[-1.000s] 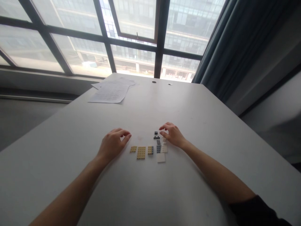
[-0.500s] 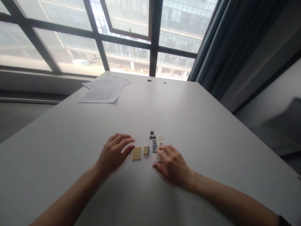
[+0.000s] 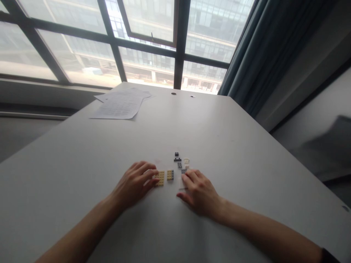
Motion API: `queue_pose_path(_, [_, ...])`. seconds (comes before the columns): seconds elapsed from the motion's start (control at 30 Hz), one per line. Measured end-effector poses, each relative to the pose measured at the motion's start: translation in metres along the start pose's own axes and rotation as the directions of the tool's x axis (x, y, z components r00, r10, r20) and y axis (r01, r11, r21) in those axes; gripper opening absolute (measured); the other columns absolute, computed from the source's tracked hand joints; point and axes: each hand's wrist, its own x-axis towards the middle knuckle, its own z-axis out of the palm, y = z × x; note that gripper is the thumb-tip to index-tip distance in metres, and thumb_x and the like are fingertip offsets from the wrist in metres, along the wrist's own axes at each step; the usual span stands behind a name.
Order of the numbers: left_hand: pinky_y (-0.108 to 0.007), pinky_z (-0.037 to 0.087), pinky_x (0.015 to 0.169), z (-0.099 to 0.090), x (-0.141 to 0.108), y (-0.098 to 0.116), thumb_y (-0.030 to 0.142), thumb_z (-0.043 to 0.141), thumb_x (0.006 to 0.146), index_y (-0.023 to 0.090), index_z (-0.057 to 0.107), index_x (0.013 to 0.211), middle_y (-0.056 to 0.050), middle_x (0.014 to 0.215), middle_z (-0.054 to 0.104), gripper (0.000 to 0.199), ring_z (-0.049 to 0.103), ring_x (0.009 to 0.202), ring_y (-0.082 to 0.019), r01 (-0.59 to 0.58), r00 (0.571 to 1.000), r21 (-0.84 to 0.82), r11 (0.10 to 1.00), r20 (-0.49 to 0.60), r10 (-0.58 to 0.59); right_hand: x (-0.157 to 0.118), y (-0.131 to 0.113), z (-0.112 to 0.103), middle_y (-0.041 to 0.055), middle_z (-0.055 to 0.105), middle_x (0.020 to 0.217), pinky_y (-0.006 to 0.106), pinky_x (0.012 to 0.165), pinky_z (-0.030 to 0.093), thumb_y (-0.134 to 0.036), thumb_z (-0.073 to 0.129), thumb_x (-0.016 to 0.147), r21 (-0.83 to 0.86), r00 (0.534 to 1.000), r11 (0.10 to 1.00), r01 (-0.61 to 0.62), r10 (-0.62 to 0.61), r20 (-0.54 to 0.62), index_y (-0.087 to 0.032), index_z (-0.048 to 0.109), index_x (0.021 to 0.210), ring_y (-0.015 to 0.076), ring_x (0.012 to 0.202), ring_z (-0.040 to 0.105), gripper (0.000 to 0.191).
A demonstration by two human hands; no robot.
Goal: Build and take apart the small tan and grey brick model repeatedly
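Observation:
My left hand (image 3: 139, 182) lies at the left edge of a tan studded building plate (image 3: 160, 178), its fingertips and thumb overlapping that edge. The fingers are bent but apart. Just right of the plate is a smaller tan and grey brick piece (image 3: 170, 175). My right hand (image 3: 201, 190) rests with its fingers over a grey brick (image 3: 183, 171), mostly hidden, and beside a whitish flat piece (image 3: 182, 184). Its thumb is stretched away from the fingers, so the hand looks open.
Beyond my right hand lie small black pieces (image 3: 177, 159), a dark grey studded piece (image 3: 179, 165) and white pieces (image 3: 187, 160). Printed papers (image 3: 117, 106) lie at the far left of the white table (image 3: 219, 146). Windows and a dark curtain (image 3: 246, 54) stand behind.
My left hand has come down onto the tan plate's left edge. The grey brick has shifted slightly right, away from the dark grey piece, under my right fingers.

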Motion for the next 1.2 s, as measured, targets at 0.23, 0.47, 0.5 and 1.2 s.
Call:
queue_pose_path(0.23, [-0.031,0.044,0.078,0.0,0.001,0.0,0.028,0.051,0.089,0.02,0.064,0.088,-0.005,0.092,0.066,0.015,0.056,0.083,-0.017,-0.006,1.0,-0.017,1.0,0.0,0.006,-0.035,0.047,-0.01,0.015,0.058,0.115,0.047,0.098,0.045,-0.041,0.052,0.089,-0.052,0.996,0.998,0.026,-0.03,-0.082,-0.015,0.056,0.119,0.0291,0.113,0.05,0.04])
queue_pose_path(0.47, [-0.031,0.044,0.078,0.0,0.003,0.001,0.026,0.051,0.089,0.021,0.064,0.087,-0.005,0.09,0.066,0.014,0.057,0.082,-0.017,-0.013,1.0,-0.028,1.0,-0.015,0.013,-0.059,0.077,-0.022,0.0144,0.06,0.115,0.046,0.097,0.047,-0.037,0.051,0.091,-0.067,0.992,0.997,-0.045,0.036,-0.122,-0.016,0.058,0.118,0.0275,0.111,0.053,0.034])
queue_pose_path(0.5, [-0.031,0.044,0.078,0.0,0.002,0.001,0.027,0.051,0.089,0.021,0.064,0.087,-0.005,0.09,0.066,0.014,0.057,0.082,-0.017,-0.011,1.0,-0.029,1.0,-0.016,0.01,-0.06,0.078,-0.023,0.0143,0.06,0.115,0.046,0.096,0.047,-0.037,0.051,0.091,-0.069,0.991,0.996,-0.05,0.041,-0.124,-0.017,0.058,0.118,0.0274,0.111,0.053,0.034])
queue_pose_path(1.2, [-0.032,0.044,0.079,0.002,0.0,-0.002,0.026,0.051,0.089,0.021,0.064,0.086,-0.005,0.09,0.066,0.015,0.057,0.082,-0.017,-0.004,1.0,-0.018,1.0,-0.004,0.004,-0.097,0.155,-0.037,0.0096,0.066,0.108,0.044,0.093,0.05,-0.031,0.048,0.092,-0.073,0.954,0.987,-0.14,0.115,-0.278,-0.023,0.066,0.107,0.0245,0.105,0.059,0.024])
